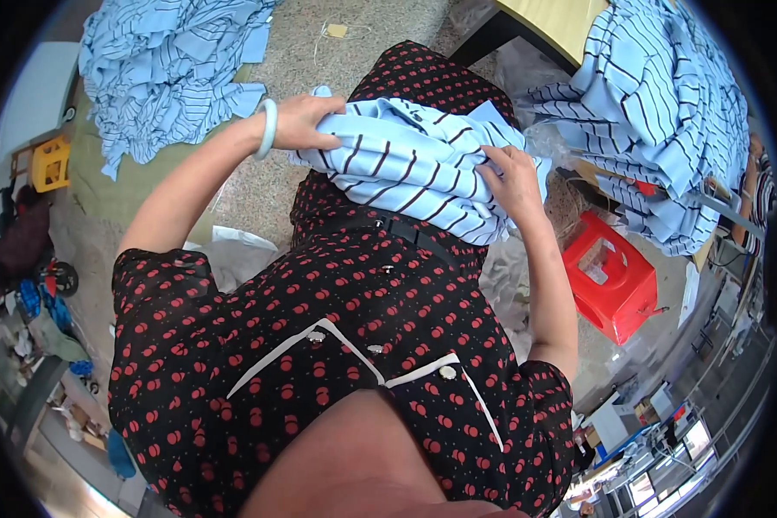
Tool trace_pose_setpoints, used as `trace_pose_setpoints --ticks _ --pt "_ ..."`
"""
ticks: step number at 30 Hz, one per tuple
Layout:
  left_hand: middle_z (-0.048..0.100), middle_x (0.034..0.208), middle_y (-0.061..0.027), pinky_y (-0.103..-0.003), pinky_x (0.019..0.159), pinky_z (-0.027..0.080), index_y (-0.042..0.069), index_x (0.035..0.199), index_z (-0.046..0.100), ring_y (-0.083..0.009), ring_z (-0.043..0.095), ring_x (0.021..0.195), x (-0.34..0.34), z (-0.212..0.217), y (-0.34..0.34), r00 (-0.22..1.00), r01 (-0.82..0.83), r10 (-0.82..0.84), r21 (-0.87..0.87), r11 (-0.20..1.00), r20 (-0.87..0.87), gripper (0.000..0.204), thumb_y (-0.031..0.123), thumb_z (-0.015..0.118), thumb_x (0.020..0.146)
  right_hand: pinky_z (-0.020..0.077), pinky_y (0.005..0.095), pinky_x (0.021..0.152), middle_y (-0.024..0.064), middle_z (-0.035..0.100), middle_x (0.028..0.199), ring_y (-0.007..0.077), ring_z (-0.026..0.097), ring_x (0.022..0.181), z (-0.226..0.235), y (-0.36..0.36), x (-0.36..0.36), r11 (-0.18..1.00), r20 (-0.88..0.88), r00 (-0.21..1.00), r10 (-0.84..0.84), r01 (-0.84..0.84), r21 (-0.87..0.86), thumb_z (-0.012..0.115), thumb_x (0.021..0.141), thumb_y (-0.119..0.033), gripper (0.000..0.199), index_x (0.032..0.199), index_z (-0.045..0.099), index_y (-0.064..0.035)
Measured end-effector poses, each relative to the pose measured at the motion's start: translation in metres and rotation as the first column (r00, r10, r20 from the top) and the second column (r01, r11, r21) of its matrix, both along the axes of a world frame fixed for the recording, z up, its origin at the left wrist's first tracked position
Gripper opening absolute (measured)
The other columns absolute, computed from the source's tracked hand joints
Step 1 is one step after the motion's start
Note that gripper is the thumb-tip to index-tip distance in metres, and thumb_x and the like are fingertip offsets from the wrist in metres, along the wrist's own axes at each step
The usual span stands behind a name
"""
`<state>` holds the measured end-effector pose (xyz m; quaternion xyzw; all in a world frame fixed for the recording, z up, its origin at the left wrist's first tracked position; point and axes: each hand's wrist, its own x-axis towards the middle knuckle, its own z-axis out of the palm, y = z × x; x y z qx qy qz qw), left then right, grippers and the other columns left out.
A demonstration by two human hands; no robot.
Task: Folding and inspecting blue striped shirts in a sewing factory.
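Across my lap lies a bunched light-blue garment with dark stripes [406,164]. My left hand [300,123], with a pale bangle [268,129] on its wrist, grips the garment's left end; the thumb rests on top and the other fingers are partly hidden by cloth. At the right end, my right hand [514,180] pinches the striped fabric between thumb and fingers. Folds of the cloth hide the fingertips in part.
A large heap of similar blue striped cloth [173,78] lies at the far left on a green sheet [112,194]. Another striped pile [656,104] rises at the right beside a wooden tabletop [561,22]. Near my right arm stands a red plastic stool [613,276]. A yellow stool [52,164] is far left.
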<state>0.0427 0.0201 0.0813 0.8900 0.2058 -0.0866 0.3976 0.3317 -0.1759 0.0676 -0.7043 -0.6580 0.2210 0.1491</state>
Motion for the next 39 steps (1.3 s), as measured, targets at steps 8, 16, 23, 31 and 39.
trace_pose_setpoints --ticks 8,16,23,31,39 --pt "0.055 0.069 -0.0156 -0.037 0.057 0.043 0.006 0.083 0.053 -0.0310 0.055 0.063 -0.012 0.076 -0.041 0.961 -0.191 0.188 -0.004 0.982 0.202 0.016 0.008 0.053 0.067 0.0392 0.0216 0.060 0.0061 0.054 0.073 0.0137 0.049 0.065 0.056 -0.005 0.007 0.890 -0.226 0.940 -0.254 0.319 0.327 0.058 0.076 -0.001 0.019 0.095 0.061 -0.0040" --pt "0.058 0.079 -0.0157 -0.038 0.064 0.044 0.006 0.087 0.056 -0.0292 0.057 0.070 0.007 0.036 -0.055 0.957 -0.285 0.289 -0.260 0.923 -0.022 0.021 0.025 0.051 0.079 0.0415 0.0249 0.066 0.0095 0.054 0.082 0.0190 0.053 0.075 0.101 -0.046 0.022 0.896 -0.011 0.976 -0.219 0.206 0.394 0.052 0.072 0.010 0.026 0.093 0.059 -0.0040" --pt "0.026 0.133 -0.0175 -0.038 0.101 0.023 0.013 0.112 0.048 -0.0331 0.025 0.123 0.083 -0.014 0.013 0.972 0.101 -0.131 0.155 0.983 0.193 0.046 0.007 0.048 0.066 0.0412 0.0264 0.066 0.0091 0.053 0.082 0.0197 0.053 0.075 0.107 -0.048 0.006 0.884 -0.014 0.977 -0.211 0.197 0.425 0.052 0.071 0.011 0.026 0.091 0.060 -0.0036" --pt "0.053 0.087 -0.0126 -0.035 0.071 0.042 0.003 0.083 0.051 -0.0307 0.053 0.082 0.049 0.031 0.027 0.898 -0.090 -0.152 0.512 0.854 0.412 0.015 0.006 0.056 0.069 0.0421 0.0263 0.072 0.0100 0.056 0.087 0.0205 0.054 0.081 0.094 -0.061 0.024 0.868 0.012 0.952 -0.305 0.273 0.415 0.050 0.072 0.010 0.028 0.094 0.059 -0.0038" --pt "0.048 0.074 -0.0101 -0.033 0.059 0.043 0.006 0.088 0.049 -0.0267 0.051 0.068 -0.023 -0.012 -0.051 0.963 -0.135 -0.003 0.491 0.861 0.270 0.019 0.005 0.053 0.069 0.0441 0.0301 0.074 0.0117 0.054 0.097 0.0262 0.055 0.087 0.048 -0.010 -0.023 0.971 0.016 0.994 -0.106 0.100 0.215 0.053 0.073 0.003 0.026 0.097 0.057 -0.0060"
